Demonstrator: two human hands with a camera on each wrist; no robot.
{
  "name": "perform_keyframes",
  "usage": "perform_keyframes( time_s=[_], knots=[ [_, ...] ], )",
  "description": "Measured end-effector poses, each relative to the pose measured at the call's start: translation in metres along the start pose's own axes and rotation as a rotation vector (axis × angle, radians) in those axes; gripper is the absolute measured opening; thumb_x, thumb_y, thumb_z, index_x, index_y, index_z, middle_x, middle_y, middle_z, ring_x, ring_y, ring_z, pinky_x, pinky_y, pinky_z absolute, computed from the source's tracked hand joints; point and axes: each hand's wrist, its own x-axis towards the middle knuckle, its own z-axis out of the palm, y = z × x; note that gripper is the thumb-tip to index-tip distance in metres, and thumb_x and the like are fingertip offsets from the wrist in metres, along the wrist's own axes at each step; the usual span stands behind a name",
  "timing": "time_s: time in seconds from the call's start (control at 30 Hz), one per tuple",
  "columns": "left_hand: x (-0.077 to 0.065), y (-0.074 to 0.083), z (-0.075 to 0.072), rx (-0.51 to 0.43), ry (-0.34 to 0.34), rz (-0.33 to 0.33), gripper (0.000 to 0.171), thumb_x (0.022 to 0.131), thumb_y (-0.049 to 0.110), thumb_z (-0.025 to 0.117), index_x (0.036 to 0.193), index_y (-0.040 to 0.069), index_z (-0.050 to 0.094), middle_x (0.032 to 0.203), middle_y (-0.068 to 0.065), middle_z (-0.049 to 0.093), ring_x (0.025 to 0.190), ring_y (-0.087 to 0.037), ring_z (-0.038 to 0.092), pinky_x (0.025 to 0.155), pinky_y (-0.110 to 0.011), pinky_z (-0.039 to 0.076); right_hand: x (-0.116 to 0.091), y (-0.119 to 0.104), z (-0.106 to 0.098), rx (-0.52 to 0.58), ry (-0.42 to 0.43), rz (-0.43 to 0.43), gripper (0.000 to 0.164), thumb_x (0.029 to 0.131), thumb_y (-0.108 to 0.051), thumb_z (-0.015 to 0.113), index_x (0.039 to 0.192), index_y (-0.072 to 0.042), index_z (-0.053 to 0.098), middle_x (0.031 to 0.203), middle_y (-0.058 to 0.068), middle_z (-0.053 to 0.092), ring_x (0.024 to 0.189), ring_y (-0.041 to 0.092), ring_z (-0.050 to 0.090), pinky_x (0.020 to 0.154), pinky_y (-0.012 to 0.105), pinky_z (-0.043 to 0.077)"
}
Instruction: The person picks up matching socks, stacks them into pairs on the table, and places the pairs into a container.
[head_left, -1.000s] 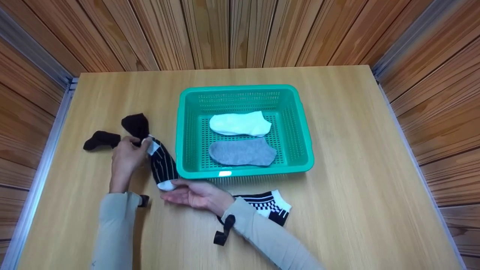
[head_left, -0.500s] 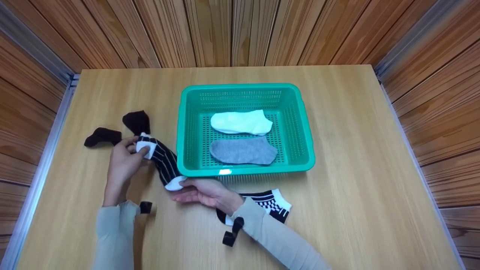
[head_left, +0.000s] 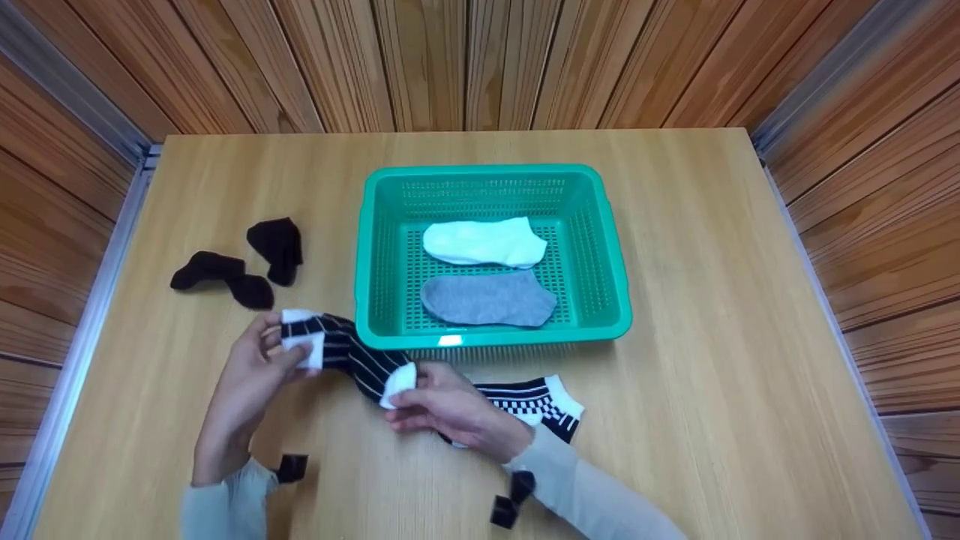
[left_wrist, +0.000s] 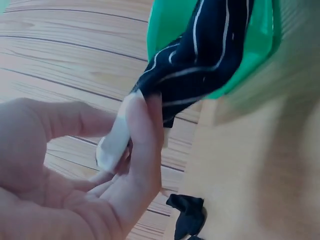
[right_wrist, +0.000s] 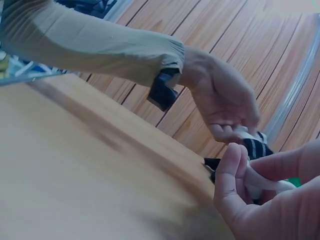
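A black sock with thin white stripes (head_left: 352, 349) stretches between my two hands, in front of the basket's near left corner. My left hand (head_left: 251, 375) pinches its white cuff between thumb and fingers; the left wrist view shows this cuff (left_wrist: 116, 137) close up. At the other end, my right hand (head_left: 457, 409) grips the white toe (head_left: 399, 384). In the right wrist view the thumb and fingers (right_wrist: 229, 175) close on that white end. Partly behind my right hand lies a black-and-white checkered sock (head_left: 536, 405) on the table.
A green basket (head_left: 493, 343) stands mid-table, holding a white sock (head_left: 484, 241) and a grey sock (head_left: 487, 298) side by side. Two dark socks, one crumpled (head_left: 277, 247) and one stretched out (head_left: 210, 268), lie on the table's left. Wood-panelled walls (head_left: 465, 67) enclose the back and sides.
The striped sock has come away from the dark socks, towards me and to the right, both hands moving with it. My right fingers have closed round its toe.
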Motion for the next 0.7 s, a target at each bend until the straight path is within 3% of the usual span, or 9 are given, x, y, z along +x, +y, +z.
perform_keyframes(
  time_s=[0.2, 0.37, 0.57, 0.7],
  knots=[
    [-0.013, -0.012, 0.021, 0.082, -0.053, -0.01, 0.064, 0.103, 0.007, 0.061, 0.156, 0.007, 0.026, 0.152, -0.025, 0.051, 0.115, -0.018, 0.07, 0.094, -0.026, 0.06, -0.032, 0.002, -0.029, -0.152, 0.017, -0.044, 0.037, 0.094, 0.005, 0.067, 0.129, 0.005, 0.055, 0.107, 0.016, 0.071, 0.081, 0.016, 0.072, 0.074, 0.025, 0.062],
    [-0.025, -0.021, 0.039, 0.098, -0.063, 0.013, 0.071, 0.1, 0.002, 0.064, 0.159, 0.012, 0.027, 0.15, -0.027, 0.056, 0.128, -0.03, 0.068, 0.098, -0.029, 0.06, -0.054, 0.007, -0.061, -0.257, -0.013, -0.107, 0.033, 0.092, 0.003, 0.072, 0.121, 0.005, 0.057, 0.106, 0.011, 0.071, 0.085, 0.015, 0.074, 0.077, 0.025, 0.063],
    [-0.032, -0.039, 0.075, 0.042, -0.056, 0.055, 0.071, 0.094, -0.004, 0.07, 0.155, 0.015, 0.04, 0.138, -0.024, 0.068, 0.118, -0.03, 0.072, 0.095, -0.034, 0.061, -0.08, 0.003, -0.103, -0.412, -0.007, -0.191, 0.022, 0.094, 0.0, 0.073, 0.11, 0.002, 0.058, 0.099, 0.0, 0.071, 0.09, 0.011, 0.073, 0.079, 0.025, 0.062],
    [-0.034, -0.053, 0.1, 0.043, -0.11, 0.071, 0.068, 0.091, -0.002, 0.073, 0.152, 0.011, 0.045, 0.131, -0.023, 0.07, 0.111, -0.028, 0.073, 0.092, -0.036, 0.061, -0.098, -0.003, -0.125, -0.552, 0.053, -0.252, 0.032, 0.093, -0.006, 0.077, 0.114, 0.01, 0.059, 0.101, 0.0, 0.071, 0.094, 0.01, 0.072, 0.082, 0.024, 0.061]
  ],
)
